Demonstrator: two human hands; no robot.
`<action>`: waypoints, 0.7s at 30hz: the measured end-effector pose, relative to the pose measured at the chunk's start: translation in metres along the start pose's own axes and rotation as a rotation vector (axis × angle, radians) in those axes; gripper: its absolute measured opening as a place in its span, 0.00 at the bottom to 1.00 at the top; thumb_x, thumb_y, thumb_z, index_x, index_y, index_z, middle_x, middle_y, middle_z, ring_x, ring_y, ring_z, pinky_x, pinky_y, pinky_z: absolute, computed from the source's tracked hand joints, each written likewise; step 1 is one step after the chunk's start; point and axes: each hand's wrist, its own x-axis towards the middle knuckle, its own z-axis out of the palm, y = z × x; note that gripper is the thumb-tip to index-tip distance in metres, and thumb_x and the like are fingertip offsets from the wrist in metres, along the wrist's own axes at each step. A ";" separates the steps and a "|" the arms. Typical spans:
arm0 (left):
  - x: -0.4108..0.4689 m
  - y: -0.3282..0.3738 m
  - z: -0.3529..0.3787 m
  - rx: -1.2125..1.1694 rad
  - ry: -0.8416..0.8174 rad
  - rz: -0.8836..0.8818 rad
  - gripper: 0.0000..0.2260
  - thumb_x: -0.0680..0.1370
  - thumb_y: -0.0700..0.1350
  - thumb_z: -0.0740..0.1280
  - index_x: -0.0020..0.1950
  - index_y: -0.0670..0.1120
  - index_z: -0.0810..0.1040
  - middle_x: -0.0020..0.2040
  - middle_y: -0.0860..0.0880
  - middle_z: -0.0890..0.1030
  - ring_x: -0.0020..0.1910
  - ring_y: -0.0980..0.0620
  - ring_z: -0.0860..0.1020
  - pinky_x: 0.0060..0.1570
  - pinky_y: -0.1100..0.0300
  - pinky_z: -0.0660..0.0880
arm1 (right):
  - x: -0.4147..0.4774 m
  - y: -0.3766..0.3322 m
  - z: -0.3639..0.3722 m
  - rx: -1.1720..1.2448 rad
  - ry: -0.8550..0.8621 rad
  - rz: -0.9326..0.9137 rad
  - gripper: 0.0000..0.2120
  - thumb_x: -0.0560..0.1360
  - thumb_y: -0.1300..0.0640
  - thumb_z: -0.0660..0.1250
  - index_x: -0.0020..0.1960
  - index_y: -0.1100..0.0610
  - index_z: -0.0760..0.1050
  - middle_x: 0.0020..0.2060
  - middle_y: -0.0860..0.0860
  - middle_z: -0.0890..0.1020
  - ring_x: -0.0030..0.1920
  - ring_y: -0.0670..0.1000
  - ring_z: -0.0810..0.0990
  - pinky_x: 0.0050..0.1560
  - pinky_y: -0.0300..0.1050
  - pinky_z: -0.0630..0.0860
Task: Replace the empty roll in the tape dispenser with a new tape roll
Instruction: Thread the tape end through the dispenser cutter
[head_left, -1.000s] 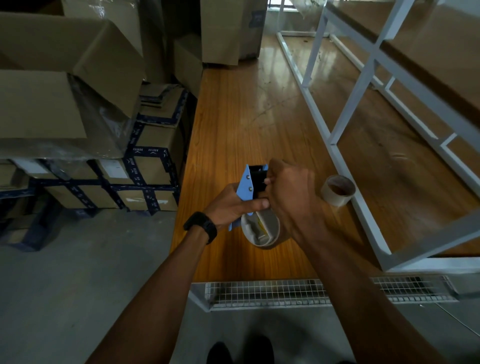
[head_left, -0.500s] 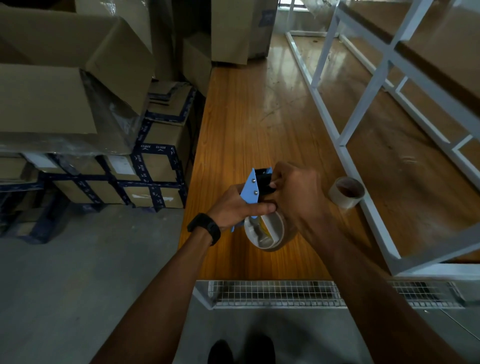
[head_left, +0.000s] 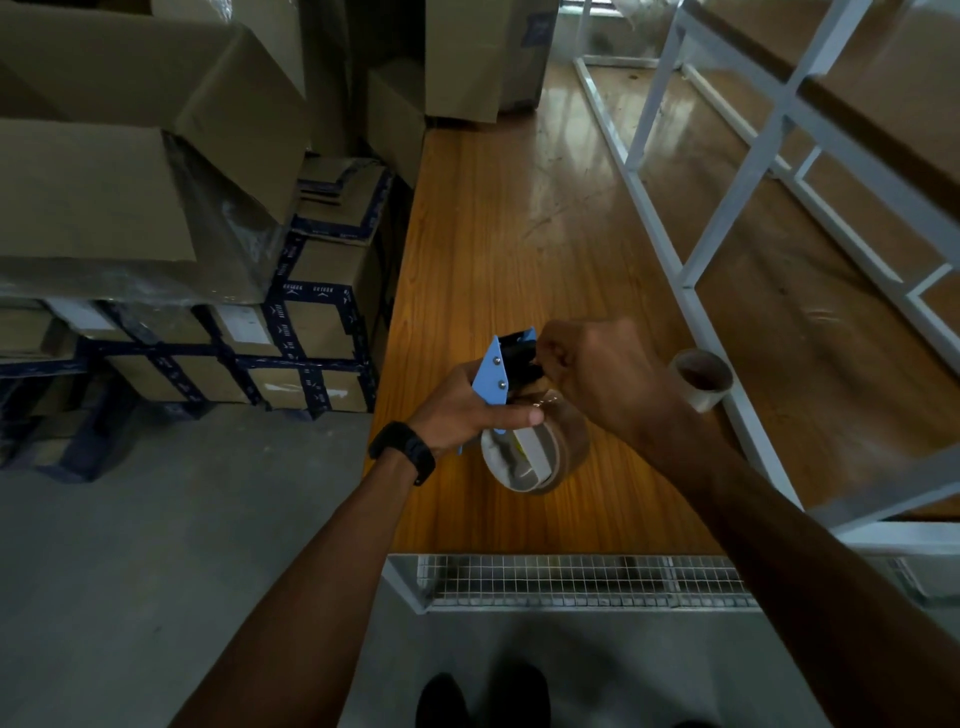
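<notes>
A blue tape dispenser (head_left: 495, 376) with a black front part is held above the wooden table (head_left: 519, 234). My left hand (head_left: 467, 410) grips its handle, and a black watch sits on that wrist. A brown tape roll (head_left: 540, 457) sits on the dispenser's hub, below the hands. My right hand (head_left: 597, 379) pinches at the black front end of the dispenser, fingers closed; what lies between the fingertips is hidden. An empty cardboard roll core (head_left: 701, 379) lies on the table to the right, beside the white frame.
A white metal shelf frame (head_left: 675, 249) runs along the table's right side. Stacked cardboard boxes (head_left: 156, 182) with blue tape fill the left. A wire mesh shelf edge (head_left: 571, 582) lies below the table's near edge. My shoes show on the grey floor (head_left: 156, 545).
The hands and dispenser hold almost the same pose. My right hand's fingers have shifted slightly at the dispenser's black front end. The camera view has drifted a little.
</notes>
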 end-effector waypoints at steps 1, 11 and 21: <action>0.000 -0.001 -0.001 0.009 0.002 0.003 0.24 0.71 0.37 0.76 0.65 0.50 0.77 0.61 0.51 0.82 0.63 0.53 0.79 0.64 0.54 0.76 | 0.001 -0.001 -0.001 0.023 -0.002 0.027 0.06 0.78 0.63 0.66 0.47 0.64 0.81 0.38 0.58 0.84 0.36 0.54 0.83 0.35 0.42 0.79; 0.000 -0.004 0.000 0.037 0.062 0.033 0.27 0.69 0.38 0.79 0.66 0.49 0.77 0.62 0.47 0.82 0.62 0.48 0.80 0.63 0.47 0.77 | -0.004 -0.010 0.020 0.649 0.232 0.626 0.07 0.72 0.64 0.74 0.39 0.57 0.79 0.37 0.56 0.85 0.40 0.57 0.86 0.44 0.55 0.84; 0.003 0.002 0.003 0.091 0.018 -0.048 0.16 0.70 0.41 0.78 0.56 0.50 0.82 0.54 0.50 0.86 0.55 0.51 0.83 0.60 0.50 0.78 | -0.007 -0.014 0.023 0.223 0.164 0.361 0.04 0.75 0.65 0.68 0.44 0.60 0.80 0.39 0.53 0.84 0.39 0.49 0.83 0.38 0.42 0.81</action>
